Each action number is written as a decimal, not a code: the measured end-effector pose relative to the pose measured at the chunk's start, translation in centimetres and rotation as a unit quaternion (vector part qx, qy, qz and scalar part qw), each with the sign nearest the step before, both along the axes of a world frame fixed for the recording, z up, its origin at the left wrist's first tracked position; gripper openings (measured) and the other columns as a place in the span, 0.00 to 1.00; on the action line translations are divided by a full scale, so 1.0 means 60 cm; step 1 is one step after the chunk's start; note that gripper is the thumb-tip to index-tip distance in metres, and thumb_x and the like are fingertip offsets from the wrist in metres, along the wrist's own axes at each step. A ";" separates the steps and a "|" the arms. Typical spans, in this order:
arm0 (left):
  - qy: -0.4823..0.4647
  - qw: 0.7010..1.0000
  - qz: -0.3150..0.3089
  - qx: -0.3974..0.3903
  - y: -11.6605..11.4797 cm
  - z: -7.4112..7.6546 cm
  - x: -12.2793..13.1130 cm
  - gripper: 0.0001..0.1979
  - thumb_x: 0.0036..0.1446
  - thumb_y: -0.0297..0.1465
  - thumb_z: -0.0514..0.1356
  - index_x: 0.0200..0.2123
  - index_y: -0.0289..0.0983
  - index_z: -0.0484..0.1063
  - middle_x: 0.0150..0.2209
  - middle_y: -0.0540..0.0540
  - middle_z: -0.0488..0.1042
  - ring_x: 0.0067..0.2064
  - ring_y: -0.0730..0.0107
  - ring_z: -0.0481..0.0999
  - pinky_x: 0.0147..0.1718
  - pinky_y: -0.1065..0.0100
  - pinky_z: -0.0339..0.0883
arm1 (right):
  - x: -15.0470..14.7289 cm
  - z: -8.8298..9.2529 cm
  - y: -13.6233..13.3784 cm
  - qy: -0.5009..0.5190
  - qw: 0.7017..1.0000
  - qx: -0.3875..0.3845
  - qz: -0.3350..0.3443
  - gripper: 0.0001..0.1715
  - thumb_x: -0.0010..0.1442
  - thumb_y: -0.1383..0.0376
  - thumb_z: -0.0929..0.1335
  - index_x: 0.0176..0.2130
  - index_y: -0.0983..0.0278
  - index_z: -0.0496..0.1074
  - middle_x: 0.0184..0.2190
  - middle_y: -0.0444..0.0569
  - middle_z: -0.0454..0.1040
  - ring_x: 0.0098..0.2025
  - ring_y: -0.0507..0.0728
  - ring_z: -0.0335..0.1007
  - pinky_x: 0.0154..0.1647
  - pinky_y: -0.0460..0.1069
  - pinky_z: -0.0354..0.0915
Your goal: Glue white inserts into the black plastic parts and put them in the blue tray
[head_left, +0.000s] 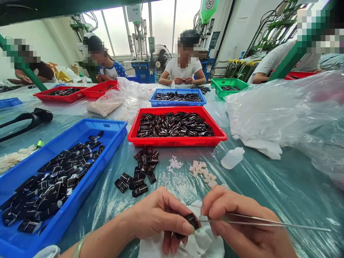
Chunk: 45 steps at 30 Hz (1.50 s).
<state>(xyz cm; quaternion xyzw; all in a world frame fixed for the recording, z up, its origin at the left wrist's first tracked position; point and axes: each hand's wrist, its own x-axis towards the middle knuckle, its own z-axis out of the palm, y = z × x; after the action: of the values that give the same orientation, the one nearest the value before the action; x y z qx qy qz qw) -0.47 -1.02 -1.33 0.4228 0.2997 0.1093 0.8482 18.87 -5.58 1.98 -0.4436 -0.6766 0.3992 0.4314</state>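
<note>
My left hand pinches a small glossy black plastic part between thumb and fingers, low in the middle of the view. My right hand is closed on long thin metal tweezers. Their tip end points left and reaches the black part; whether it touches the surface is hard to see. Under both hands lies a crumpled white cloth. Just beyond my left hand is a loose pile of black parts. Small pale pads and white scraps lie on the table past the hands.
A blue tray of black parts stands at left, a full red tray ahead, another blue tray behind it. At right are a small white bottle and large plastic bags. Several people sit around the plastic-covered table.
</note>
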 end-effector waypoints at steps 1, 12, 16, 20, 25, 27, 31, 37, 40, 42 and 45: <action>0.000 1.000 0.000 -0.002 0.000 0.000 0.000 0.11 0.44 0.34 0.66 0.28 0.31 0.77 0.19 0.50 0.71 0.15 0.80 0.67 0.14 0.78 0.61 | 0.001 0.000 0.000 -0.009 1.000 0.006 0.008 0.09 0.58 0.63 0.65 0.27 0.59 0.70 0.25 0.48 0.72 0.27 0.55 0.70 0.26 0.47 0.67; -0.023 0.999 -0.008 -0.022 -0.001 0.008 -0.002 0.12 0.45 0.34 0.65 0.31 0.30 0.78 0.21 0.49 0.72 0.15 0.81 0.67 0.13 0.80 0.61 | 0.013 0.002 0.008 0.034 0.996 -0.031 0.083 0.09 0.59 0.63 0.64 0.28 0.59 0.71 0.27 0.47 0.73 0.29 0.54 0.69 0.30 0.47 0.66; -0.028 0.999 -0.020 -0.021 0.001 0.008 -0.003 0.12 0.46 0.33 0.65 0.32 0.30 0.77 0.21 0.49 0.71 0.15 0.81 0.67 0.13 0.80 0.61 | 0.015 -0.002 0.009 0.041 0.993 -0.048 0.103 0.09 0.60 0.64 0.64 0.29 0.59 0.71 0.28 0.47 0.73 0.31 0.54 0.69 0.31 0.46 0.65; -0.028 0.999 -0.029 -0.021 0.002 0.004 -0.003 0.11 0.46 0.32 0.64 0.33 0.30 0.77 0.21 0.50 0.71 0.15 0.82 0.66 0.13 0.80 0.60 | 0.017 0.001 0.007 0.019 0.992 -0.044 0.119 0.09 0.60 0.65 0.64 0.28 0.59 0.70 0.28 0.46 0.73 0.30 0.53 0.69 0.32 0.45 0.65; -0.034 0.999 -0.032 -0.024 0.001 -0.006 0.000 0.11 0.43 0.32 0.66 0.30 0.30 0.78 0.19 0.50 0.71 0.13 0.81 0.64 0.10 0.79 0.58 | 0.016 0.013 0.009 -0.030 0.992 -0.014 0.125 0.08 0.60 0.65 0.64 0.28 0.61 0.68 0.28 0.46 0.73 0.29 0.53 0.70 0.31 0.45 0.65; -0.038 0.999 -0.030 -0.023 0.001 -0.008 0.001 0.10 0.43 0.32 0.66 0.28 0.30 0.77 0.18 0.50 0.71 0.12 0.81 0.64 0.10 0.79 0.58 | 0.014 0.016 0.009 -0.047 0.990 0.005 0.131 0.07 0.60 0.67 0.64 0.29 0.61 0.68 0.29 0.46 0.72 0.31 0.52 0.70 0.32 0.44 0.65; -0.035 0.999 -0.021 -0.019 0.002 -0.006 0.002 0.09 0.44 0.31 0.65 0.25 0.29 0.76 0.18 0.50 0.71 0.13 0.81 0.64 0.10 0.79 0.57 | 0.011 0.014 0.004 -0.059 0.991 0.035 0.118 0.06 0.59 0.69 0.63 0.31 0.60 0.67 0.31 0.45 0.72 0.31 0.51 0.70 0.33 0.44 0.66; -0.024 1.000 0.000 -0.013 0.002 -0.004 0.002 0.11 0.45 0.33 0.65 0.21 0.29 0.73 0.15 0.50 0.68 0.13 0.81 0.64 0.10 0.80 0.56 | 0.006 0.009 -0.005 -0.117 0.986 0.077 0.094 0.08 0.58 0.72 0.65 0.33 0.59 0.70 0.33 0.47 0.72 0.33 0.51 0.71 0.36 0.42 0.67; -0.027 1.000 0.001 -0.013 0.002 -0.004 0.002 0.11 0.46 0.33 0.64 0.21 0.29 0.73 0.15 0.50 0.68 0.12 0.81 0.64 0.10 0.80 0.57 | 0.003 0.008 -0.007 -0.122 0.985 0.090 0.082 0.08 0.58 0.70 0.64 0.34 0.58 0.71 0.33 0.49 0.72 0.33 0.53 0.72 0.36 0.44 0.69; -0.025 1.000 0.007 -0.014 0.002 -0.004 0.002 0.11 0.45 0.33 0.64 0.21 0.29 0.73 0.15 0.50 0.68 0.13 0.81 0.64 0.10 0.80 0.57 | 0.002 0.006 -0.007 -0.122 0.985 0.091 0.080 0.09 0.58 0.69 0.64 0.35 0.57 0.72 0.33 0.49 0.73 0.33 0.54 0.72 0.35 0.44 0.69; -0.019 1.000 0.014 -0.014 0.003 -0.005 0.002 0.11 0.45 0.33 0.64 0.21 0.29 0.73 0.15 0.50 0.68 0.12 0.81 0.63 0.09 0.80 0.56 | 0.005 0.004 -0.005 -0.116 0.985 0.101 0.083 0.11 0.58 0.70 0.65 0.38 0.56 0.71 0.34 0.48 0.74 0.33 0.54 0.73 0.34 0.44 0.69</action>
<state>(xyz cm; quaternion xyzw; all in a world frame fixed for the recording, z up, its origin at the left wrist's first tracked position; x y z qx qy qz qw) -0.36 -0.84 -1.60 0.4046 0.2907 0.1254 0.8580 19.15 -5.86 2.23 -0.3834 -0.7934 0.3094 0.3575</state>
